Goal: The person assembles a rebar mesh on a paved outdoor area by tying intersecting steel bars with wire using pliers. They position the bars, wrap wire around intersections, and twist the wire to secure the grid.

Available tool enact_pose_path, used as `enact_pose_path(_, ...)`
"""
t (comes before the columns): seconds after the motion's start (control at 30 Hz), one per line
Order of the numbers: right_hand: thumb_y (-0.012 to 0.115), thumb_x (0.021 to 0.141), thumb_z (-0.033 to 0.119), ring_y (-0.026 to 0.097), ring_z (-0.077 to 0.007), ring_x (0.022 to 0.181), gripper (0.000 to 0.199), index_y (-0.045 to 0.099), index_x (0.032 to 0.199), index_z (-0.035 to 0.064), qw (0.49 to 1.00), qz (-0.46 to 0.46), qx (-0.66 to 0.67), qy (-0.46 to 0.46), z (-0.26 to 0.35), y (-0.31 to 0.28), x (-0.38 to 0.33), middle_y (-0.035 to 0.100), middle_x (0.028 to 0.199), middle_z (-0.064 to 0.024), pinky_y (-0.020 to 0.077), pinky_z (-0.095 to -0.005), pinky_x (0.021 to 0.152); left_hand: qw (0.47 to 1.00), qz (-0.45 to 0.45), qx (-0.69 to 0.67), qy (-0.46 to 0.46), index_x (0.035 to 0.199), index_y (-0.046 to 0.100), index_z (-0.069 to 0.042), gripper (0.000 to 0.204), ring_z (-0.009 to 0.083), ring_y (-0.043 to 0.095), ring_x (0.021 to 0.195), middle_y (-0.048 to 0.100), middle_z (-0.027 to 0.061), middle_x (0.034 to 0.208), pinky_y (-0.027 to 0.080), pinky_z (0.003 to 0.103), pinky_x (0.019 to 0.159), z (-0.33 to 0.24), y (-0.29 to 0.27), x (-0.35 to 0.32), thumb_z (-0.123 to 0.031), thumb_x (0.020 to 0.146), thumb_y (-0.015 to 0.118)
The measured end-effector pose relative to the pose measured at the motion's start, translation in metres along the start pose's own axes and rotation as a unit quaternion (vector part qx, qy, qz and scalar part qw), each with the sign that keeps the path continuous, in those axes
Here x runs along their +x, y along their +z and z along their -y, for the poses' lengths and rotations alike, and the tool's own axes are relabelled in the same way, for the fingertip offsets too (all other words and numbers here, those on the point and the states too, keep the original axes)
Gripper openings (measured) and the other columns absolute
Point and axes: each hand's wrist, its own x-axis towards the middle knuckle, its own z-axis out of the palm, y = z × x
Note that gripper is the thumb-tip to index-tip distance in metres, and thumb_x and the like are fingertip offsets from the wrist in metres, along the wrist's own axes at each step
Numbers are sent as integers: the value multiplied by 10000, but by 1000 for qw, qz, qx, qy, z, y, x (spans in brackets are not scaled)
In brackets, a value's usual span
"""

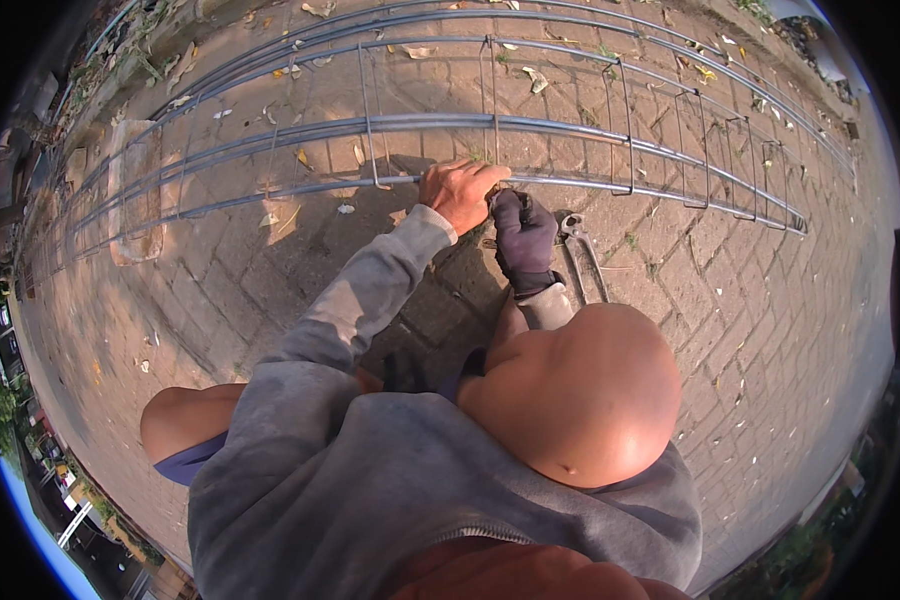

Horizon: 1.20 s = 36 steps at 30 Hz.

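A long steel rebar cage (560, 127), made of thin bars with square wire stirrups, lies across the paving in front of me. My bare left hand (460, 197) is closed over its nearest bar, with the fingers curled round the far side. Right beside it, just below the same bar, is my right hand (526, 235) in a dark purple glove. Its fingers are pinched together at the bar, but anything in them is too small or hidden to make out. On the ground close to the right hand lies a pair of metal pincers (582, 255).
A pale flat slab (137, 195) sits under the cage's left part. Dry leaves (537, 79) are scattered over the brick paving (750, 330). A kerb (130, 70) runs along the far left. My bent knee (595, 390) rises close to the right forearm.
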Motion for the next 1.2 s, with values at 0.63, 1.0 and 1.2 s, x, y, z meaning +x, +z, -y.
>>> enact_pose_path(0.63, 688, 845, 103, 729, -405, 866, 153, 708, 964, 8, 985, 52, -91, -140, -13, -16, -2, 711, 858, -212, 546, -446, 995, 992, -7, -121, 40, 863, 774, -65, 113, 255, 695, 825, 721, 67, 917, 558, 380, 710, -9, -28, 16, -66, 767, 833)
enact_pose_path(1.0, 682, 892, 108, 724, -375, 895, 117, 708, 974, 28, 986, 54, -73, -142, -9, -18, -5, 715, 860, -169, 559, -463, 898, 877, 162, -311, -328, 838, 739, 5, 142, 109, 609, 581, 729, 66, 735, 502, 279, 592, -6, -43, 48, -100, 791, 822)
enact_pose_path(1.2, 661, 965, 173, 727, -327, 846, 172, 717, 1020, 21, 992, 102, 66, 42, -4, -21, -3, 742, 907, -131, 565, -391, 777, 939, 152, -277, -134, 884, 740, -47, 71, 161, 655, 844, 701, 47, 916, 514, 338, 771, 1, -49, 34, -52, 816, 761)
